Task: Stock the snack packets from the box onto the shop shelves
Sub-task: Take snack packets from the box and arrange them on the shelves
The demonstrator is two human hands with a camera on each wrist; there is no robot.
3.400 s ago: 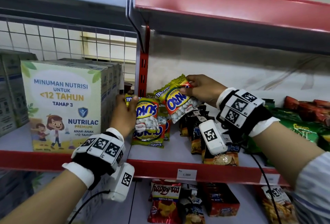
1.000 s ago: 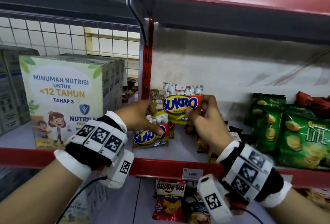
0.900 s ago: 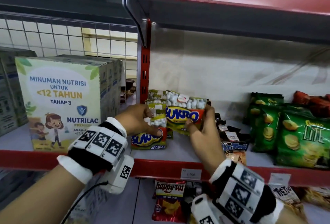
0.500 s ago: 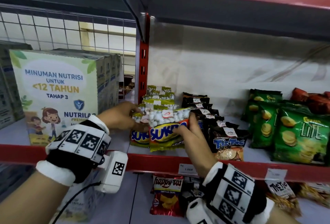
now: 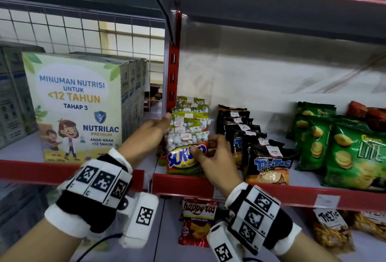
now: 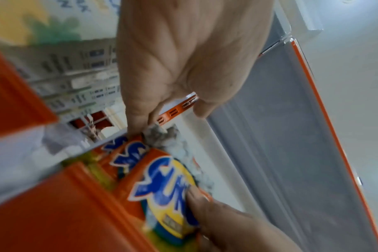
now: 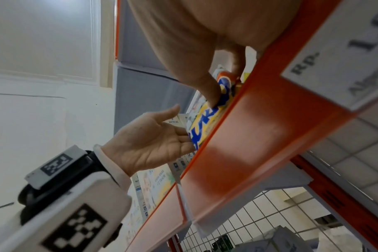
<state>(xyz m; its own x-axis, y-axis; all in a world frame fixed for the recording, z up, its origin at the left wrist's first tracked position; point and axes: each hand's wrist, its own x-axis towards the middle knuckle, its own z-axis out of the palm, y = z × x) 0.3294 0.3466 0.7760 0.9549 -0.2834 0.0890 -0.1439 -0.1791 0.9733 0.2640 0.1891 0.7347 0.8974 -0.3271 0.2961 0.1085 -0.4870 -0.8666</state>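
Observation:
A row of Sukro nut packets (image 5: 191,115) stands on the red-edged shelf (image 5: 183,185), just right of the red upright post. The front Sukro packet (image 5: 183,156) is upright at the shelf's front edge. My right hand (image 5: 201,150) pinches it, thumb on the printed face and fingers at its right side; the right wrist view shows the thumb (image 7: 210,99) on the packet (image 7: 205,122). My left hand (image 5: 164,125) lies flat with straight fingers against the row's left side. In the left wrist view its fingers (image 6: 136,122) touch the packet top (image 6: 166,185). The box is out of view.
Nutrilac cartons (image 5: 79,107) fill the shelf left of the post (image 5: 173,69). Black Tic Tac packets (image 5: 267,157) stand right of the Sukro row, then green chip bags (image 5: 355,153). A Happy Tos bag (image 5: 198,220) sits on the lower shelf. Another shelf hangs close overhead.
My right hand brought the Sukro packet down from mid-air and stood it at the front of the row. My left hand shifted from the front packet to the row's left side.

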